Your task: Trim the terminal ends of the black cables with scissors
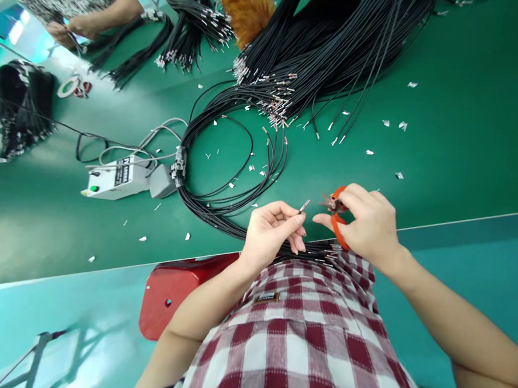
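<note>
Between thumb and forefinger, my left hand [277, 227] pinches a black cable [302, 210] near its end, where a stripped tip with pale and reddish strands points up. Just to the right, my right hand [367, 221] grips orange-handled snips [338, 207], with the blades blurred and directed at the cable tip but apart from it. Under my hands, more cable ends [321, 253] lie along the table's front edge, against the checkered apron. They belong to a looped bundle of black cables [209, 214] tied at its left side.
A large heap of black cables [337, 58] lies at the back, beside an orange fluffy thing [246, 9]. A white box with a green button [119, 176] sits left. White scraps dot the green table [464, 142]. A co-worker's hands [71, 30] hold cables at far left. A red stool [165, 299] stands below.
</note>
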`<action>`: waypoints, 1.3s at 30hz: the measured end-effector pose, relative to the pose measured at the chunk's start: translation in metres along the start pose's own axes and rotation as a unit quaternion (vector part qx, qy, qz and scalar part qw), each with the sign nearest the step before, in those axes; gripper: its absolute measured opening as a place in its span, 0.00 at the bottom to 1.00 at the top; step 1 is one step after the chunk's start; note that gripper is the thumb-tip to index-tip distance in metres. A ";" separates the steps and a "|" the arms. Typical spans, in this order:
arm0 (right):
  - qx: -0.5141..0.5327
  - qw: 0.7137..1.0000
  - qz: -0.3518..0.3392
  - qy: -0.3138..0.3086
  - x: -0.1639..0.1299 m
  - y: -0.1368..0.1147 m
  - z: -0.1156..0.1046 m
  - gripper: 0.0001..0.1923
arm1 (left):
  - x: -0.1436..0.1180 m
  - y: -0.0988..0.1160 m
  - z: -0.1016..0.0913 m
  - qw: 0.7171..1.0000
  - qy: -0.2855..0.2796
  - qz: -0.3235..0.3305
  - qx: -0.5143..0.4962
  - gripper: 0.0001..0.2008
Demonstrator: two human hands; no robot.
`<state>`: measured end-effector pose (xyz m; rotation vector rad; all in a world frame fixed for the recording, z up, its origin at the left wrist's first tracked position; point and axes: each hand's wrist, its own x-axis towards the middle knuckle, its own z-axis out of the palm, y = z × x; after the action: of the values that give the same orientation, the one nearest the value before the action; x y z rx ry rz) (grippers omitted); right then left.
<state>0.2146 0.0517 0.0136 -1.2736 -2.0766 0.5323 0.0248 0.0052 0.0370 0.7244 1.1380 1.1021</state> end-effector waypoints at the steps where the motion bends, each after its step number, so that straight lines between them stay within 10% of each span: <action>1: -0.087 0.995 -0.041 0.012 -0.002 0.002 -0.002 0.21 | 0.000 0.000 -0.001 1.000 0.001 0.000 -0.006 0.14; 9: -0.280 0.948 -0.138 0.067 -0.006 -0.002 0.007 0.18 | 0.002 0.000 -0.001 1.000 0.005 0.001 -0.022 0.14; 39: -0.222 0.968 -0.113 -0.039 -0.004 -0.007 0.001 0.24 | 0.000 -0.001 0.000 0.999 0.007 0.002 -0.044 0.15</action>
<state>0.2104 0.0454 0.0159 -1.2404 -2.4594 0.0102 0.0247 0.0047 0.0362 0.6512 1.0933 1.1554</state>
